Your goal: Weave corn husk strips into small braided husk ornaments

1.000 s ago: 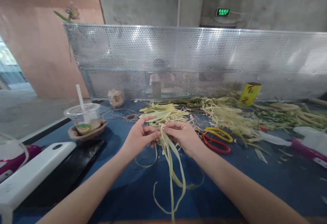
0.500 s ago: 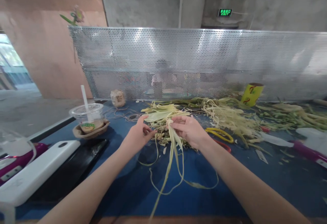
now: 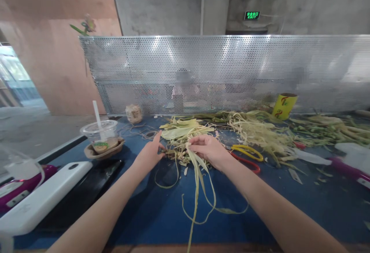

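My right hand (image 3: 208, 151) pinches the gathered top of a bunch of pale corn husk strips (image 3: 196, 168). Its long, thin ends trail down over the blue table (image 3: 138, 214) towards me. My left hand (image 3: 148, 153) is beside it with thumb and fingers apart, holding nothing. Just beyond both hands lies a pile of corn husks (image 3: 180, 131), with wider pale leaves on top and shredded bits below. Close to my right wrist are scissors with red and yellow handles (image 3: 247, 152), partly hidden by the hand and forearm.
On the left are a lidded plastic cup (image 3: 101, 131) in a cardboard holder, a white power bank-like slab (image 3: 46, 195) and a black flat device (image 3: 83, 191). Loose husk fibres (image 3: 254, 133), a yellow roll (image 3: 285, 106) and a purple-handled tool (image 3: 347, 170) lie right. A perforated metal screen (image 3: 202, 72) stands behind.
My left hand has drawn back slightly to the left, away from the husks. The right hand still pinches the strips, whose hanging ends have swung to the right.
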A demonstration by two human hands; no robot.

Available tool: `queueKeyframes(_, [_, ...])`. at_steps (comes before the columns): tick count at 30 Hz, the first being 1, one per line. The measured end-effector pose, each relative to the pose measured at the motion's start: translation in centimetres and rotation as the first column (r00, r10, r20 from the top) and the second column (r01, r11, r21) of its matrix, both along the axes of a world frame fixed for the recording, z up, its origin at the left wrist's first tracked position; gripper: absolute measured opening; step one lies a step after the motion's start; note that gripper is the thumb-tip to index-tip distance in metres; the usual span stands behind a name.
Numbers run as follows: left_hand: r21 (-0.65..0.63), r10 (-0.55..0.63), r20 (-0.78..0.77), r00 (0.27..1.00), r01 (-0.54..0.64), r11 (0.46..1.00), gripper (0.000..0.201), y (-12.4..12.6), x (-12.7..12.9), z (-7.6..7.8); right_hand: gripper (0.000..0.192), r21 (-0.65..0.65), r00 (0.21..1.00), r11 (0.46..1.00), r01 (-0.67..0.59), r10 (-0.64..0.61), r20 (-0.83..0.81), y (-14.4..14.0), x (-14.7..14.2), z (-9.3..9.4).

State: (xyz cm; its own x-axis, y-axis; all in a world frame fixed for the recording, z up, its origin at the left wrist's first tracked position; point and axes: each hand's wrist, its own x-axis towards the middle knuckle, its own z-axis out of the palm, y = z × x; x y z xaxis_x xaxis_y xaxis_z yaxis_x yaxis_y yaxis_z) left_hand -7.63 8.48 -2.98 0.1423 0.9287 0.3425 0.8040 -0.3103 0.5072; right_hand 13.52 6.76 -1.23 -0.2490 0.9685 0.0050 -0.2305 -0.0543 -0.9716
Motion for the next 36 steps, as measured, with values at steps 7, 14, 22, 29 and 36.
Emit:
queueKeyframes(7, [0.018,-0.013,0.058,0.998,0.012,1.000,0.071,-0.4,0.9,0.6,0.020,0.035,0.998,0.999,-0.034,0.033,0.054,-0.2,0.0,0.2])
queueKeyframes(14, [0.231,0.074,0.283,0.956,-0.142,0.963,0.046,-1.9,0.9,2.9,0.014,0.108,0.992,0.993,-0.043,0.029,0.123,-0.3,0.1,0.4])
queueKeyframes(22, [0.191,-0.055,0.699,0.713,-0.112,0.975,0.044,-1.8,1.5,3.3,0.009,0.308,0.972,0.950,-0.045,-0.030,0.233,-0.3,0.2,0.6])
queueKeyframes(29, [-0.039,0.021,0.947,0.322,0.051,0.998,0.025,-1.6,2.1,3.6,0.015,0.407,0.960,0.911,-0.069,-0.051,0.276,-0.2,0.1,0.3])
queueKeyframes(36, [-0.054,0.013,0.973,0.229,0.175,0.983,0.031,-2.5,2.9,3.9,0.015,0.434,0.977,0.887,-0.157,0.075,0.200,-1.7,-0.4,1.4])
